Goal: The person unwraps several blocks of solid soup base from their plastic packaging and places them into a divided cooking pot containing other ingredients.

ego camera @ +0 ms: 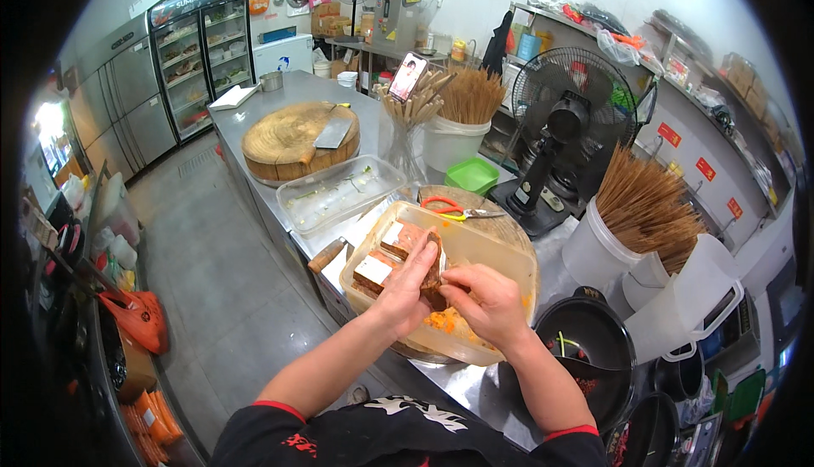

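Observation:
My left hand [407, 289] grips a brown packet [436, 299] with a pale label, held up over a translucent plastic tub [502, 244]. The fingertips of my right hand [486, 301] pinch at the packet's right edge. More labelled packets [375, 270], reddish-brown, lie stacked in the left end of the tub. Orange crumbs or sauce [448, 320] coat the tub's floor below my hands. The tub rests on a round wooden chopping block [518, 228]. Scissors [455, 211] with red and yellow handles lie on that block behind the tub.
A wooden-handled tool [328, 256] juts out left of the tub. Behind are a shallow clear tray [343, 193], a chopping block [286, 133] with a cleaver [333, 133], and a green container [472, 175]. On the right stand a black fan [566, 117], a bucket of skewers [594, 238] and a divided black pot [585, 340].

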### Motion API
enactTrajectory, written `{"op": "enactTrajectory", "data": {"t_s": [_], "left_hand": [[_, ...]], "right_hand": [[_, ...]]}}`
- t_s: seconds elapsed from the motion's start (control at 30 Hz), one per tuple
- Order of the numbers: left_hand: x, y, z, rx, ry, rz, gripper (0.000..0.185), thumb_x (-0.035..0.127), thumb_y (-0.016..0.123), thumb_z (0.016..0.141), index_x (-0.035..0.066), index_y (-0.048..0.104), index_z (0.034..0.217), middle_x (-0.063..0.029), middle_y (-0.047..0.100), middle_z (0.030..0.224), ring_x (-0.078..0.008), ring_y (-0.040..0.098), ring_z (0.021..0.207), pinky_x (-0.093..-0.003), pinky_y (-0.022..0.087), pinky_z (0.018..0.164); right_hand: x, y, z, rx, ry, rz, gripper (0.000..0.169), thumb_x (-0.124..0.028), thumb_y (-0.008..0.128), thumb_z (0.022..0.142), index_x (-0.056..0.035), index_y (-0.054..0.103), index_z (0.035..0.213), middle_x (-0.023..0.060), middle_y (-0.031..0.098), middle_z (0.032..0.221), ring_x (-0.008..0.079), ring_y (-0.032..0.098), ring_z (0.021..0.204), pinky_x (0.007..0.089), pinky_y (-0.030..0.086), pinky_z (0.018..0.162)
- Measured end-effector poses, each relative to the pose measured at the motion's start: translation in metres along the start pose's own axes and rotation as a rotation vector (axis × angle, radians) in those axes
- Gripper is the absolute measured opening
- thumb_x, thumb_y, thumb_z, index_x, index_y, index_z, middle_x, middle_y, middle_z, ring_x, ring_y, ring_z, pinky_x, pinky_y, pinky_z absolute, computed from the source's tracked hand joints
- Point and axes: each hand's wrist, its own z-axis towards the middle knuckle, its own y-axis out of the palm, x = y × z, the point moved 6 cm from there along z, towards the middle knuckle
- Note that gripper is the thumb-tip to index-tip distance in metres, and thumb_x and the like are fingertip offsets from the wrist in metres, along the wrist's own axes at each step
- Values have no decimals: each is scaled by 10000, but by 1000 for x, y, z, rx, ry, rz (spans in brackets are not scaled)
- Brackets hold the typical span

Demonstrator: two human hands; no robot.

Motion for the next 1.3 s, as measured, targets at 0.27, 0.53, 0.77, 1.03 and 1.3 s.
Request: {"op": "enactTrajectory", "data": {"t_s": [0.27,0.53,0.77,1.03,1.3], "left_hand": [[2,-1,9,-1,0,-3,514,313,448,913,195,240,1367,-25,419,1247,-168,431,1124,-373,378,919],[7,-1,13,-122,-50,49,463,326,444,902,194,299,1321,18,428,1200,-172,449,1086,-371,413,862],[7,-4,24,-15,39,340,423,275,572,852,48,342,1124,-94,485,1006,-131,493,912,-279,422,773],[12,-13,38,30,67,381,341,285,581,849,58,369,991,-59,486,891,-90,490,772,-243,433,621],[22,-17,35,-170,273,955,582,347,688,738,31,356,1097,-113,498,965,-135,508,877,-279,433,754]], "right_hand": [[7,-1,2,126,143,-14,97,0,620,709,-12,612,805,114,604,712,220,600,616,282,469,557],[36,-5,0,249,158,-276,85,11,599,683,-23,593,760,115,588,699,266,580,622,318,468,567],[54,5,-2,138,127,-418,134,-20,614,683,-41,600,814,111,574,741,279,570,660,350,460,593],[71,19,-16,79,473,-87,126,-50,571,776,-28,596,898,102,595,809,228,601,643,299,485,597],[85,26,-26,274,902,807,160,-143,495,888,-14,518,980,66,592,836,139,600,693,268,518,606]]}}
